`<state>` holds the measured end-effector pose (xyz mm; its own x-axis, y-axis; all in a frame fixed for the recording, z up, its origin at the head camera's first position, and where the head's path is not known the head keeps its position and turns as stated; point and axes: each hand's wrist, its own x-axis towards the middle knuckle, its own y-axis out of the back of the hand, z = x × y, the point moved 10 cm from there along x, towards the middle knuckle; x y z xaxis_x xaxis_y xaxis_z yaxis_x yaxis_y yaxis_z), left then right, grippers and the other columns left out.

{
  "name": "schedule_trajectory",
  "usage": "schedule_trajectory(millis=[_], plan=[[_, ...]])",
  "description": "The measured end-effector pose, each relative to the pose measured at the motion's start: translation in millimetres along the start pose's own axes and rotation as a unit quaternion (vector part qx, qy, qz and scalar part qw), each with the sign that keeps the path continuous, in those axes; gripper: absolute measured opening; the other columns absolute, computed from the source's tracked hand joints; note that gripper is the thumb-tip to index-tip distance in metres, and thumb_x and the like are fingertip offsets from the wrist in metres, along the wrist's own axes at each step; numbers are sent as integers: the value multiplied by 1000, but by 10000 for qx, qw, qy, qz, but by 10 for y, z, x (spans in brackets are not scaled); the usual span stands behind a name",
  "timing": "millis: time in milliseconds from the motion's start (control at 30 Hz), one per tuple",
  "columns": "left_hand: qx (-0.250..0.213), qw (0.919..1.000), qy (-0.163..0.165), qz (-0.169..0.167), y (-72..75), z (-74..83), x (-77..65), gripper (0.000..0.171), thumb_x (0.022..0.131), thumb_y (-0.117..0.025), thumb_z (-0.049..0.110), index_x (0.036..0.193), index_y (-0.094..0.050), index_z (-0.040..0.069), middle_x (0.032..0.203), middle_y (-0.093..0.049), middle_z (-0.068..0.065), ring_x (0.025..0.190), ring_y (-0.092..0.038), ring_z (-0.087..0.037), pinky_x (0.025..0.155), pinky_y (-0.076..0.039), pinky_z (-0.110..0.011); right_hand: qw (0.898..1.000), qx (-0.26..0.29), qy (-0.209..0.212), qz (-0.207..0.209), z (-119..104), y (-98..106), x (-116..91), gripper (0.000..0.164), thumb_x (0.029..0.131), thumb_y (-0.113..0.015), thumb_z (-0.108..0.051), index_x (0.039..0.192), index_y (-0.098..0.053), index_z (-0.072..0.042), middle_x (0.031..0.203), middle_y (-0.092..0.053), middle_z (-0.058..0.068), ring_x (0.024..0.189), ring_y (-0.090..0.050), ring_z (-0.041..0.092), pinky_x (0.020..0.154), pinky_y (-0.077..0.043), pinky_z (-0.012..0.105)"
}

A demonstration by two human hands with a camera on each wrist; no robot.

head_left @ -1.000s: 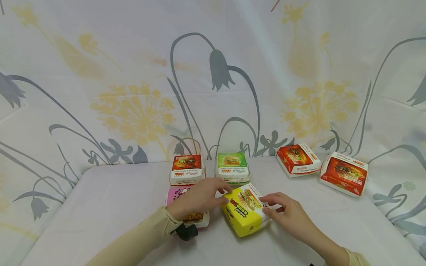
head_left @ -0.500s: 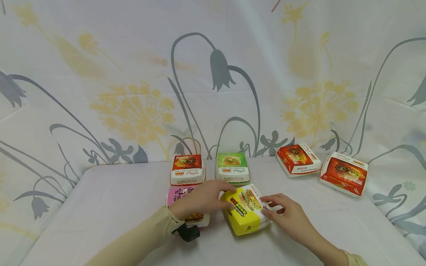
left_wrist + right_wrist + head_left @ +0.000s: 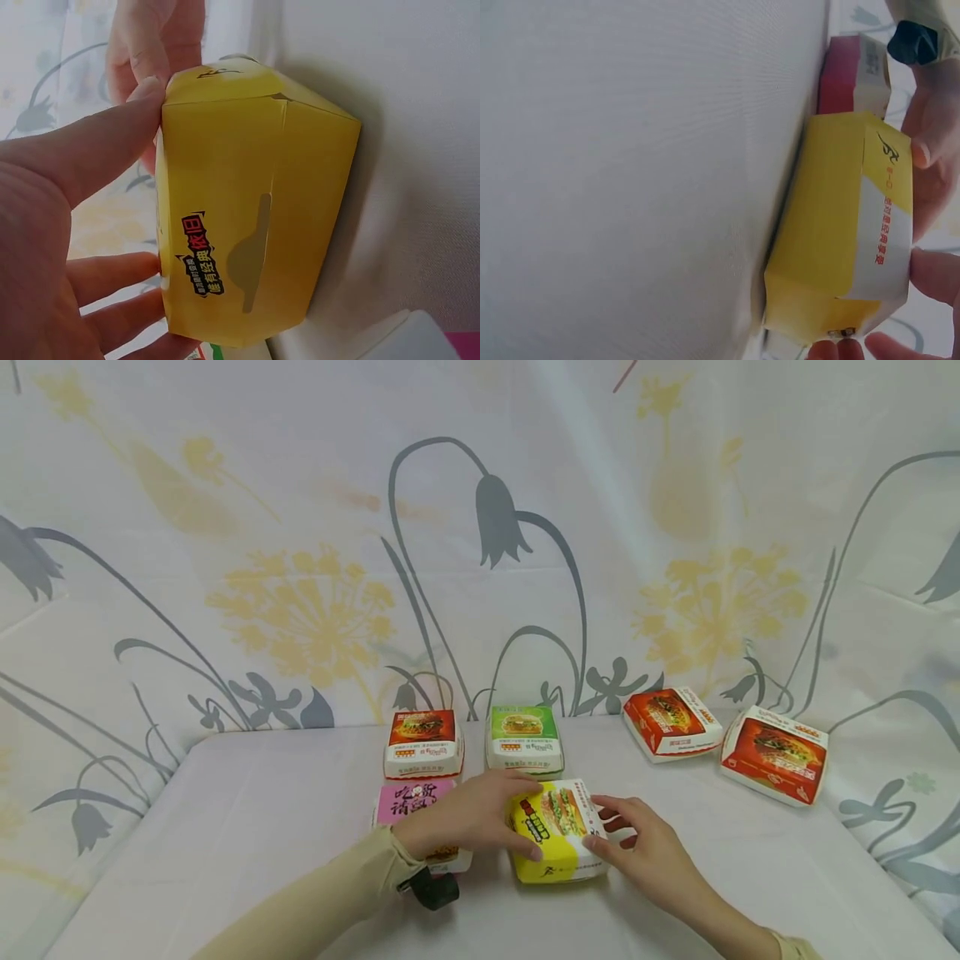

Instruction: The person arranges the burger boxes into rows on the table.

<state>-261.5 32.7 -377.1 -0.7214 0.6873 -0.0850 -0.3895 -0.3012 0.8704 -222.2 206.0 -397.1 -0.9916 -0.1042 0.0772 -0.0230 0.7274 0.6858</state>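
A yellow and white cardboard burger box (image 3: 566, 820) stands on the white cloth between both hands, its printed top up. My left hand (image 3: 474, 814) grips its left side, thumb at the near edge and fingers at the far edge. The left wrist view shows those fingertips along the upper edge of the yellow side wall (image 3: 225, 187). On the right side, my right hand (image 3: 651, 853) holds the box with its thumb near the front corner and the fingers farther back. Under the left forearm, a pink burger box (image 3: 401, 800) is partly hidden.
Behind these stand a red and white burger box (image 3: 423, 745) and a green and white one (image 3: 525, 742). Two more red boxes, one turned (image 3: 670, 720) and one larger-looking (image 3: 776, 756), lie at the back right. A floral cloth (image 3: 300, 610) hangs behind the table.
The yellow box has turned so its front faces me squarely, and it has shifted slightly right. My left hand moved right with it, its thumb coming nearer the front edge.
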Motion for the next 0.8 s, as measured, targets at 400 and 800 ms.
schedule_trajectory(millis=[400,800], plan=[[143,9997,-100,-185,-41,24,35,82,79,-81,50,148,-49,19,156,-38,3,142,-36,-21,112,-34,-43,9991,309,281,-39,0,105,159,47,97,-66,-26,139,-56,-9,128,-58,10,113,-58,26,89,-52,32],[121,9987,-278,-406,-79,11,64,84,81,-80,49,151,-45,20,158,-35,7,144,-33,-20,114,-31,-43,9872,787,1193,-708,-157,-31,319,44,96,-67,-24,137,-59,-9,145,-51,13,135,-43,38,102,-43,56]])
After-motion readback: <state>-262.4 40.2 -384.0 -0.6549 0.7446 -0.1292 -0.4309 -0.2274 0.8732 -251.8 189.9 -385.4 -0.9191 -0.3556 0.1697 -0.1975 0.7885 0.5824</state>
